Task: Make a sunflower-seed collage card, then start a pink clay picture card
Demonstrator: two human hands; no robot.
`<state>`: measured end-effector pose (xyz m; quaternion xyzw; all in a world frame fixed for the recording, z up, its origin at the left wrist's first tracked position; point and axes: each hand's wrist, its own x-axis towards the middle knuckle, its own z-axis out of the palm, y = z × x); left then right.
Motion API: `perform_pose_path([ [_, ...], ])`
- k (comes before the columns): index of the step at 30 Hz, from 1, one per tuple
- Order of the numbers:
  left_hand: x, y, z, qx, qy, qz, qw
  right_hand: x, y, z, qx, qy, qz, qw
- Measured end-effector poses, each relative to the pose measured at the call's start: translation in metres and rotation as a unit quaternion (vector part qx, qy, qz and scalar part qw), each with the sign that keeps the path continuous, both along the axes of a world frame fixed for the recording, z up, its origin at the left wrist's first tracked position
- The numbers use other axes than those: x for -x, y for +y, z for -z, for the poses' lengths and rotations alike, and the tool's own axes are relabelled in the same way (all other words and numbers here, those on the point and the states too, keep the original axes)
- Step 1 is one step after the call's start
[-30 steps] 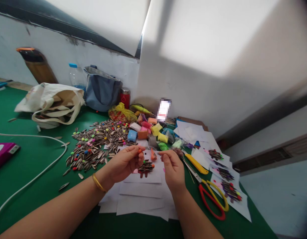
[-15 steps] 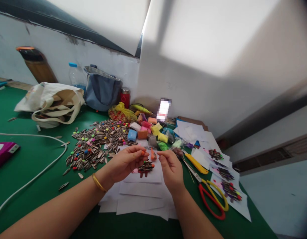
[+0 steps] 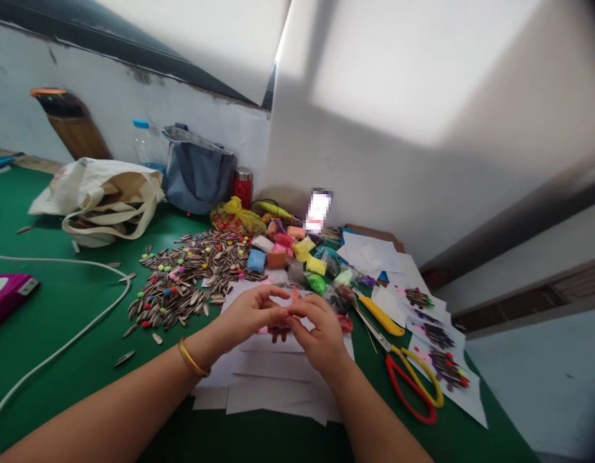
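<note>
My left hand (image 3: pixel 251 318) and my right hand (image 3: pixel 321 331) meet over the papers, thumbs and fingertips closed together. A small orange ball of clay showed in my left fingers a moment earlier; the fingers now hide it. Whether my right fingertips also grip it is hidden. Just beyond my fingers an orange piece (image 3: pixel 296 294) shows, partly covered. Beneath my hands lies a stack of white paper sheets (image 3: pixel 273 366). On the top one, brown clay feet (image 3: pixel 278 334) of a seed figure stick out; the rest of it is covered.
Sunflower seeds (image 3: pixel 181 283) mixed with coloured bits lie left, near clay packets (image 3: pixel 276 259). At right are scissors (image 3: pixel 413 386), a yellow cutter (image 3: pixel 381 316) and papers bearing seed figures (image 3: pixel 446 370). A white cable (image 3: pixel 85 328), cloth bags (image 3: pixel 198 173) and a phone (image 3: pixel 319 211) are around.
My hands have come together, the right moving left until the fingertips meet. The orange ball in my left fingers and most of the seed figure have become hidden.
</note>
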<state>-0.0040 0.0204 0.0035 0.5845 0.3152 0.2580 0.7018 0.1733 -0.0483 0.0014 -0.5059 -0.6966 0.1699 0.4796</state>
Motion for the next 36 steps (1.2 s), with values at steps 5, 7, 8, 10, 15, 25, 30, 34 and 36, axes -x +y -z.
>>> perform_pose_path([
  [5, 0.009, 0.010, -0.001, -0.309, 0.209, -0.008, 0.928, -0.007, 0.006, 0.006, 0.059, -0.119, 0.006, 0.991],
  [7, 0.010, 0.011, -0.002, -0.391, 0.266, 0.023, 0.881, -0.008, 0.008, 0.007, 0.078, -0.161, -0.009, 0.984],
  [8, 0.010, 0.011, -0.002, -0.412, 0.280, 0.038, 0.866, -0.008, 0.008, 0.007, 0.083, -0.175, -0.012, 0.981],
  [10, 0.008, 0.009, -0.001, -0.433, 0.295, 0.062, 0.849, -0.007, 0.009, 0.007, 0.092, -0.192, -0.010, 0.977],
  [15, 0.004, 0.006, 0.008, -0.463, 0.313, 0.076, 0.826, -0.006, 0.010, 0.007, 0.106, -0.210, -0.005, 0.972],
  [25, 0.006, 0.010, 0.017, -0.475, 0.363, 0.066, 0.799, -0.004, 0.012, 0.014, 0.102, -0.199, -0.013, 0.974],
  [30, 0.007, 0.010, 0.016, -0.474, 0.368, 0.077, 0.797, -0.002, 0.012, 0.013, 0.107, -0.196, -0.011, 0.975],
  [34, 0.006, 0.010, 0.017, -0.474, 0.369, 0.079, 0.796, -0.002, 0.012, 0.014, 0.099, -0.198, -0.011, 0.975],
  [36, 0.006, 0.011, 0.017, -0.473, 0.366, 0.079, 0.797, -0.001, 0.012, 0.015, 0.097, -0.203, -0.012, 0.974],
])
